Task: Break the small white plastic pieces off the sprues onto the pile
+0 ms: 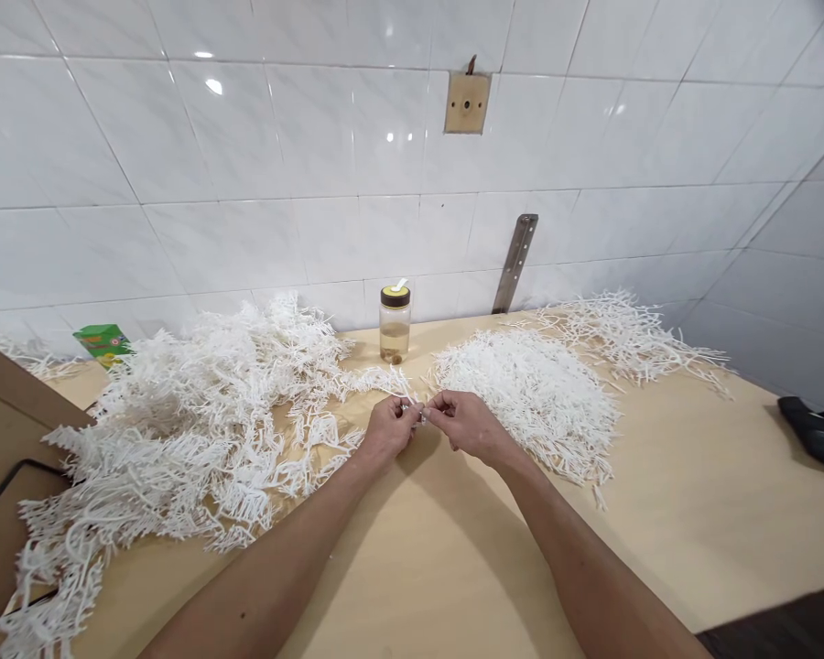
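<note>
My left hand (393,426) and my right hand (461,421) meet above the middle of the table, fingertips almost touching. Both are closed in a pinch on a thin white branched strand (405,395), whose small end shows between them; the rest is mostly hidden by the fingers. To the left spreads a large tangled heap of white branched strands (206,412), with a loose string of it reaching toward my left hand. Close by my right hand lies a flatter pile of short white pieces (528,394).
A lidded jar (394,331) with yellowish liquid stands behind my hands. Thin white strands (632,334) lie at the back right. A metal strip (516,261) leans on the tiled wall. There is a green packet (104,344) at left, and a black object (814,435) at right.
</note>
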`<state>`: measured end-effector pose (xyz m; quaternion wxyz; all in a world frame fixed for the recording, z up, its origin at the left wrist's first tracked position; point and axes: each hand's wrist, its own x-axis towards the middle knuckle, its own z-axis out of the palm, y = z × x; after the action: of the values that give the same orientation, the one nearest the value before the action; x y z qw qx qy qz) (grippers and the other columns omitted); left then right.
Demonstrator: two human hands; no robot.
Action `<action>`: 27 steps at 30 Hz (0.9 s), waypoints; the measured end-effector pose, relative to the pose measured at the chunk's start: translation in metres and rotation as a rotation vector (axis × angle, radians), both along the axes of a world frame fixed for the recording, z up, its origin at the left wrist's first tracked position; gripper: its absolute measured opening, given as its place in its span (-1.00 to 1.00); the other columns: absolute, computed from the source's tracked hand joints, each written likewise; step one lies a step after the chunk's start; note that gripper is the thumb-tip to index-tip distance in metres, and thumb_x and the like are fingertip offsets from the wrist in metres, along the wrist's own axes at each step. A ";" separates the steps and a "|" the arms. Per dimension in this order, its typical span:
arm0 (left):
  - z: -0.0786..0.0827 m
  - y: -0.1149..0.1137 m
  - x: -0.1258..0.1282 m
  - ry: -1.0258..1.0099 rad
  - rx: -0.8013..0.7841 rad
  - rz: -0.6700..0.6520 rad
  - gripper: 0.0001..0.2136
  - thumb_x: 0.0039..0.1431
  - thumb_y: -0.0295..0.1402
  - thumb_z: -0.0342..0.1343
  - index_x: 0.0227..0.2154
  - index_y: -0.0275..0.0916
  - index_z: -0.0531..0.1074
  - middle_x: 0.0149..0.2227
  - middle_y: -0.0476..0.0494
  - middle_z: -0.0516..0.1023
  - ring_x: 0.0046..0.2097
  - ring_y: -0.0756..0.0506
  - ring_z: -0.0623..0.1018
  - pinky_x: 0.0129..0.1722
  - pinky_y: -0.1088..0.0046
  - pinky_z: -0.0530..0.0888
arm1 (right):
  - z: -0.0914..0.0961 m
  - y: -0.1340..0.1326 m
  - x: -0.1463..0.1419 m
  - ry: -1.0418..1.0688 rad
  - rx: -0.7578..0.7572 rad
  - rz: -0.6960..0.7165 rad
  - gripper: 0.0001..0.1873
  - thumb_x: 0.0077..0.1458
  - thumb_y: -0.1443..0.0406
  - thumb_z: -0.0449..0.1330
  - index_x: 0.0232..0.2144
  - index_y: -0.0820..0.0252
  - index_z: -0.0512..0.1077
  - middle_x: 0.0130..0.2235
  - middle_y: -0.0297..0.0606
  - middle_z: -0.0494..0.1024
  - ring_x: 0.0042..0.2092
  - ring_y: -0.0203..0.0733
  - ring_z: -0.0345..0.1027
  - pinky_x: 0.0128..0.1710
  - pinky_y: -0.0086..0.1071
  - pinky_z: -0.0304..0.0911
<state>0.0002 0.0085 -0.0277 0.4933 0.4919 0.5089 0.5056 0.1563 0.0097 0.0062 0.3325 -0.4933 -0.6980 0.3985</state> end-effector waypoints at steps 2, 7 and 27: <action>0.001 0.000 0.000 -0.013 -0.001 0.004 -0.71 -0.02 -0.14 0.23 -0.53 -0.24 0.30 -0.69 0.14 0.25 -0.68 0.13 0.17 -0.68 0.59 0.07 | 0.002 -0.001 -0.001 -0.044 0.017 0.001 -0.78 0.06 0.14 0.16 -0.42 0.18 0.43 -0.51 -0.38 0.43 -0.63 -0.37 0.19 -0.64 -0.47 0.14; 0.014 -0.006 0.000 -0.115 -0.086 0.001 -0.69 -0.05 -0.15 0.27 -0.51 -0.23 0.28 -0.66 0.15 0.22 -0.68 0.14 0.13 -0.68 0.59 0.00 | 0.005 -0.002 -0.003 -0.211 0.268 -0.011 -0.84 0.10 0.25 0.11 -0.46 0.16 0.44 -0.48 -0.33 0.50 -0.48 -0.29 0.30 -0.44 -0.43 0.15; 0.008 -0.009 0.001 0.349 0.237 0.158 -0.87 0.06 -0.38 0.13 -0.53 -0.21 0.32 -0.54 0.02 0.37 -0.45 -0.02 0.30 -0.41 0.47 0.21 | -0.010 -0.003 -0.012 -0.335 0.275 0.006 -0.84 0.13 0.38 0.04 -0.49 0.16 0.30 -0.44 -0.28 0.46 -0.40 -0.27 0.25 -0.42 -0.42 0.06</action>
<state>0.0011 -0.0004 -0.0198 0.2954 0.5848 0.5608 0.5062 0.1445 0.0070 -0.0043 0.2747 -0.5008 -0.7927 0.2130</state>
